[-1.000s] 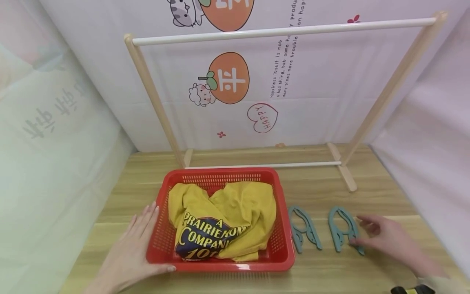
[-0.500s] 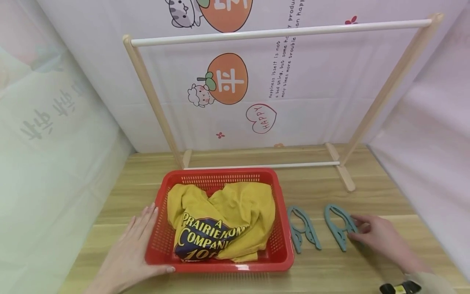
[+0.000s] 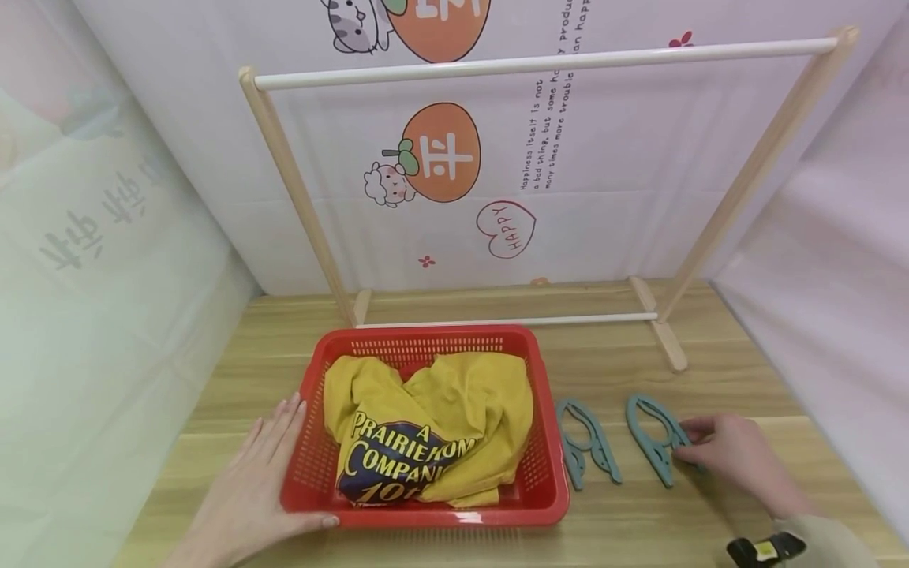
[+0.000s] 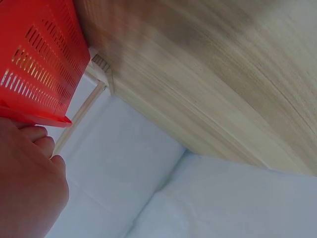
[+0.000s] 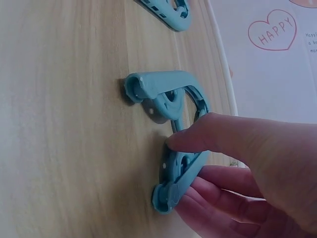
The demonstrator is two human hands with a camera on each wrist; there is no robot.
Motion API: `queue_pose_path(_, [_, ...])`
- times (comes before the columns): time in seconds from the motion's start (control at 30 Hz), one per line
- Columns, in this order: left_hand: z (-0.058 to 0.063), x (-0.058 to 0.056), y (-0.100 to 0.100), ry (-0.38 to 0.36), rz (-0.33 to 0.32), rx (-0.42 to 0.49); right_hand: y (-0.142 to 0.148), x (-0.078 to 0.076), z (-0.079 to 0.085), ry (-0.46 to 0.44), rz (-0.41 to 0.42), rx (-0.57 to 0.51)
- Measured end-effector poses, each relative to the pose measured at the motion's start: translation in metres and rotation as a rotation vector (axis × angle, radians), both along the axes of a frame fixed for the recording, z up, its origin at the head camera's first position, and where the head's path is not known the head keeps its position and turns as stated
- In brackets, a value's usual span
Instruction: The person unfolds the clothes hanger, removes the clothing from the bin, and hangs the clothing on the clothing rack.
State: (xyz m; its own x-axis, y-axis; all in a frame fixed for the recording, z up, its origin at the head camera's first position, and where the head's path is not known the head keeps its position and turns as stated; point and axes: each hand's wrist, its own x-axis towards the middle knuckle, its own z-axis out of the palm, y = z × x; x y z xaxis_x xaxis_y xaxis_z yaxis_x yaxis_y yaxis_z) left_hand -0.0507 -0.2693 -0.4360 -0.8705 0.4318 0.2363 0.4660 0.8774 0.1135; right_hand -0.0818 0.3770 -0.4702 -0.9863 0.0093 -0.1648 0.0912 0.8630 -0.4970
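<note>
My right hand [image 3: 738, 457] pinches one arm of a teal folding hanger [image 3: 649, 442], thumb on one side and fingers on the other. In the right wrist view the folded hanger [image 5: 171, 89] is tilted on its edge, close to the wood. A second folded teal hanger [image 3: 600, 446] lies between it and the red basket [image 3: 426, 517]. Along the basket's left rim rests my left hand [image 3: 248, 481], its fingers straight and its thumb at the front corner. Inside the basket is a bunched yellow T-shirt [image 3: 490, 402] with printed lettering.
Behind the basket stands a rack with wooden posts [image 3: 753, 173] and a white top rail [image 3: 540, 63]. White printed cloth [image 3: 604, 237] hangs at the back and sides of the wooden table [image 3: 604, 363].
My right hand has moved slightly left and taken hold of the right hanger, which has turned and tilted. My left hand, the basket and the T-shirt stay in place.
</note>
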Motion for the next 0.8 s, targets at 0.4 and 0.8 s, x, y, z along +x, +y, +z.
queue_pose_path(0.4, [0.001, -0.001, 0.000, 0.010, -0.015, -0.018, -0.001, 0.000, 0.005, 0.045, -0.015, -0.020])
queue_pose_path(0.8, [0.001, 0.000, 0.000, -0.005, -0.010, -0.016, -0.002, -0.009, 0.023, 0.085, 0.010, -0.037])
